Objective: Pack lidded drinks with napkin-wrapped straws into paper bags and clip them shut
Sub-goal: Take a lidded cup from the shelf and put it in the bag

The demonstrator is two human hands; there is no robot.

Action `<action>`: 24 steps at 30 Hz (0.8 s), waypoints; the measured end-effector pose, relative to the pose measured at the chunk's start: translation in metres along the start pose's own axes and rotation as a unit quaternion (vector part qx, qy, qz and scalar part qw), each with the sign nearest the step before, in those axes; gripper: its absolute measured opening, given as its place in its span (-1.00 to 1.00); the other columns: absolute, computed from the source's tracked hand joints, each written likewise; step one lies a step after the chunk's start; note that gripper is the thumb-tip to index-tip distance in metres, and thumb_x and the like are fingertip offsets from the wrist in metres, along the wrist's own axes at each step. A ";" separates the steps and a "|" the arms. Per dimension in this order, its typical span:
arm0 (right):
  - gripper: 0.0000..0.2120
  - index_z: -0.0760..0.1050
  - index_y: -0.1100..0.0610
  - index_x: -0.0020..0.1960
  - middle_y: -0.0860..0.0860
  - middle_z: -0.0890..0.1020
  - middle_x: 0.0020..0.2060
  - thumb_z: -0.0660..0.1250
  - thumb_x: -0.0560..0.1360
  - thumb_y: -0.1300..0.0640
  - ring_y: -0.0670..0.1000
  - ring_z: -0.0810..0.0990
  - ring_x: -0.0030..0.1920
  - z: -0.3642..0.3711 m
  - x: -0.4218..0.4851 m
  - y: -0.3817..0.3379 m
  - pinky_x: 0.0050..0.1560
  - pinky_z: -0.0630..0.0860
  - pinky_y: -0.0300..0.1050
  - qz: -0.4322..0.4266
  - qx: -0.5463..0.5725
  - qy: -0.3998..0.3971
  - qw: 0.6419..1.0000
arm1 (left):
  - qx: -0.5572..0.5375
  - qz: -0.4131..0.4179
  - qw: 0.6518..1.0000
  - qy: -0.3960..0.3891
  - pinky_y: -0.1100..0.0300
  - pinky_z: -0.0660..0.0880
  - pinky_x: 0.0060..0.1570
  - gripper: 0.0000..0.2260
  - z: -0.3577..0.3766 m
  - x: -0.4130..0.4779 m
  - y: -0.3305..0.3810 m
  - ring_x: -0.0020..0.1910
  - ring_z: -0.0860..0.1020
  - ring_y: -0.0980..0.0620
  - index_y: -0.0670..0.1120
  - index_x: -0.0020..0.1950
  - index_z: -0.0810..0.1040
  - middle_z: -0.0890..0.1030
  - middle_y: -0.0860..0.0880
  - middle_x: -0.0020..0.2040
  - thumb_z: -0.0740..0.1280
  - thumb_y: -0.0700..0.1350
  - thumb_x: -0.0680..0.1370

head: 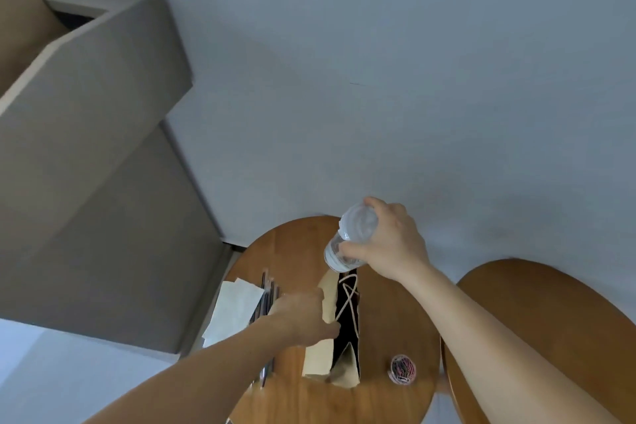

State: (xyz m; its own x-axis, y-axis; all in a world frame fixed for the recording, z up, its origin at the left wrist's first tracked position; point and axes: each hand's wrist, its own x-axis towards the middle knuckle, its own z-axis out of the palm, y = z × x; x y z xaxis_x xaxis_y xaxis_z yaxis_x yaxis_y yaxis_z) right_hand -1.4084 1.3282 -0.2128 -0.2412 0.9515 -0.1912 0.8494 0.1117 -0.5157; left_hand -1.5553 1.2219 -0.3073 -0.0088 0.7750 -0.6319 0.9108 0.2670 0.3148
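straws [266, 296] partly hidden under left hand [303, 317]. bag [328, 303] interior too dark to read. second table [550, 286] cut off by right edge, clip tub [402, 369] contents blurred.

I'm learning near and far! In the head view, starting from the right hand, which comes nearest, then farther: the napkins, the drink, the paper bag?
1. The drink: held in the right hand, above the table.
2. The paper bag: standing open just under the drink.
3. The napkins: lying at the table's left edge, beyond the bag.
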 end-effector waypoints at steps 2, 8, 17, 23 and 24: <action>-0.11 0.18 -0.23 0.41 -0.09 0.34 0.27 0.42 0.14 -0.31 0.06 0.38 0.26 0.011 -0.007 0.003 -0.02 0.40 -0.04 0.009 -0.005 0.008 1.000 | -0.021 -0.024 0.999 0.009 0.03 0.61 -0.05 -0.49 0.009 0.000 -0.001 -0.10 0.61 0.00 -0.02 0.25 0.43 0.61 0.02 -0.03 0.25 0.28 0.44; -0.09 0.16 -0.23 0.42 -0.09 0.33 0.31 0.37 0.13 -0.38 0.04 0.39 0.28 0.026 -0.027 0.016 0.10 0.51 0.03 0.017 -0.011 0.015 1.000 | -0.163 -0.099 0.982 0.018 0.07 0.67 -0.16 -0.82 0.026 0.001 -0.016 -0.35 0.68 0.05 -0.05 -0.07 0.54 0.67 -0.03 -0.26 0.21 0.01 0.55; -0.10 0.09 -0.20 0.46 -0.11 0.27 0.35 0.40 0.23 -0.34 0.03 0.32 0.29 0.021 -0.041 0.033 0.01 0.44 -0.09 -0.107 -0.174 -0.093 0.974 | -0.265 -0.091 0.960 0.023 0.23 0.56 -0.41 -0.93 0.032 -0.008 -0.019 -0.42 0.66 0.09 -0.04 0.00 0.44 0.65 -0.06 -0.21 0.17 -0.12 0.59; -0.12 0.17 -0.19 0.43 -0.09 0.33 0.30 0.40 0.19 -0.36 0.05 0.38 0.25 0.010 -0.026 0.023 0.01 0.45 -0.02 -0.027 -0.078 -0.006 0.997 | -0.209 -0.063 0.975 0.031 0.01 0.66 -0.11 -0.84 0.033 -0.010 -0.007 -0.22 0.67 -0.05 -0.09 -0.08 0.57 0.62 -0.03 -0.26 0.24 -0.05 0.53; -0.12 0.16 -0.21 0.41 -0.09 0.33 0.29 0.39 0.17 -0.37 0.05 0.38 0.25 0.008 -0.023 0.022 0.04 0.47 0.01 -0.012 -0.044 0.011 0.999 | -0.207 -0.069 0.975 0.034 0.02 0.66 -0.10 -0.82 0.033 -0.009 -0.008 -0.23 0.66 -0.05 -0.09 -0.09 0.58 0.59 -0.01 -0.29 0.23 -0.04 0.54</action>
State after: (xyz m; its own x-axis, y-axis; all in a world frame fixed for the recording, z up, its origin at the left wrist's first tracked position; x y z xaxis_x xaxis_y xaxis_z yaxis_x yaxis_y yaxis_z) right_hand -1.3883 1.3062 -0.2263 -0.2516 0.9543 -0.1610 0.8821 0.1577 -0.4439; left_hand -1.5485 1.1934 -0.3275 -0.1590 0.7477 -0.6447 0.6541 0.5689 0.4985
